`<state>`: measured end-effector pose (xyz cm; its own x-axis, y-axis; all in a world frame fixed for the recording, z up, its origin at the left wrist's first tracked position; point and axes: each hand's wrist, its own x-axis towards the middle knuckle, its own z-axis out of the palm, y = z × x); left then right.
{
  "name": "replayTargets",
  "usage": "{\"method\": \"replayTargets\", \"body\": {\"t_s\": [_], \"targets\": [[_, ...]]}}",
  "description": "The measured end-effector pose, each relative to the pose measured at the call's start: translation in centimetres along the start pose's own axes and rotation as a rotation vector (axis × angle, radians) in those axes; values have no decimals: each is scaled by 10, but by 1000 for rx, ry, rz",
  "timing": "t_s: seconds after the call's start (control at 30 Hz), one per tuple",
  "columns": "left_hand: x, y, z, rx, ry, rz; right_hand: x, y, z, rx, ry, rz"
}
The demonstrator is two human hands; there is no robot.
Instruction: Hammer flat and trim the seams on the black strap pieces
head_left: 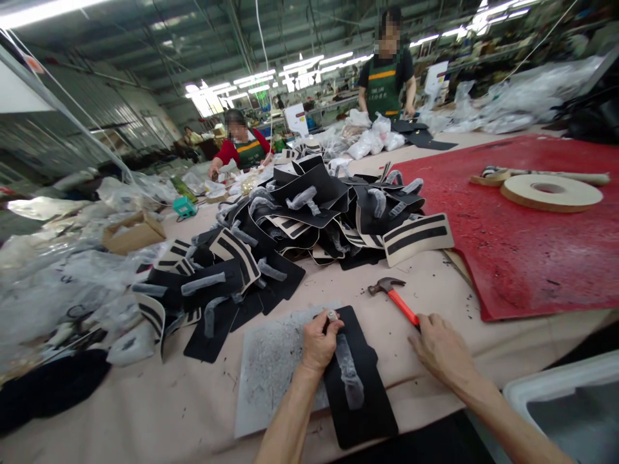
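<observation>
My left hand [318, 345] is closed around a short metal punch [332, 314], whose round top shows above the fingers. It stands over the upper end of a black leather panel [360, 361] with a plastic-wrapped strap or handle on it. Beneath the panel's left side lies a pale, scuffed board [265, 367]. My right hand [442, 348], to the right of the panel, has its fingers around the end of a red-handled claw hammer [403, 306]. The hammer's head rests on the cloth-covered table, pointing away from me.
Ahead is a heap of black panels [309, 200] with wrapped straps. A red mat [541, 258] on the right carries a tape roll [551, 192]. Plastic bags [62, 277] and a cardboard box [133, 233] are at left, a white bin [565, 386] at lower right. Two people work beyond.
</observation>
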<state>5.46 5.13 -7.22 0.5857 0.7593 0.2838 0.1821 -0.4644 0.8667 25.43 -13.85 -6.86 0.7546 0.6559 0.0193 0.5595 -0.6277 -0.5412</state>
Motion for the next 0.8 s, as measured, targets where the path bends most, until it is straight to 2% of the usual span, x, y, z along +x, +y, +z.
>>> {"method": "replayTargets", "body": {"t_s": [0.07,0.13,0.23,0.3,0.33,0.4,0.5,0.57,0.67,0.77,0.8], "targets": [[-1,1,0,40,-17,40,1,6,-2,185,-177,160],[-1,2,0,52,-20,49,2,0,-8,351,-333,257],[-2,2,1,37,-20,44,0,-28,-22,467,-486,288],[-2,1,1,35,-24,48,-6,-51,-32,532,-516,281],[-2,1,1,35,-25,52,-10,-61,-35,546,-493,235],[-2,0,0,34,-34,58,-19,-75,-41,502,-371,35],[-2,0,0,49,-33,51,-27,-84,-46,210,-198,-359],[-2,0,-1,72,-27,33,-27,-86,-52,-1,-199,-526],[-1,0,-1,56,-36,33,-23,-92,-68,-85,-131,-618],[-1,1,-1,26,-39,65,-24,-100,-75,50,59,-614],[-1,1,-1,32,-34,68,-25,-101,-74,69,81,-627]]}}
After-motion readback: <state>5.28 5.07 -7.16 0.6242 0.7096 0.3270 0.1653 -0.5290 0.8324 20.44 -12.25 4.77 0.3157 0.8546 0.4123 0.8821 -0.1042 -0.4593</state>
